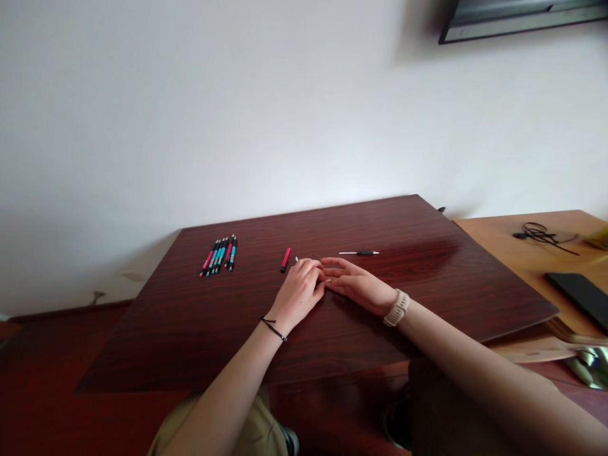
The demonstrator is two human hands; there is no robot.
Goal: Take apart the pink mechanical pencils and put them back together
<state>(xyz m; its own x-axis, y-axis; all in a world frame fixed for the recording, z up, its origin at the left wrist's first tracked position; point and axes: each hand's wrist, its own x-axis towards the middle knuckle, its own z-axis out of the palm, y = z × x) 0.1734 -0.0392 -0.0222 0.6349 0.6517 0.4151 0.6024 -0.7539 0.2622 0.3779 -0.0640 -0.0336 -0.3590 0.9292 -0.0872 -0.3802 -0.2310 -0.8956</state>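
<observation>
My left hand [304,282] is low over the table's middle, its fingers curled and pressed together; whatever they may hold is hidden. Facing it, my right hand [358,283] has its fingers stretched out, the tips meeting or nearly meeting the left fingertips. A tiny pale spot shows between the hands, too small to name. Just beyond the left hand lies a pink pen barrel [285,258] with a black end. A small whitish piece [297,258] peeks out by the left knuckles. Behind the right hand rests a black pen front part with a thin white refill [365,253].
Several pink and blue pens [219,256] lie side by side on the left of the dark wooden table [190,335]. A lighter table [498,234] on the right carries a black cable [539,234] and a flat black device [579,296]. A screen [522,25] hangs on the wall.
</observation>
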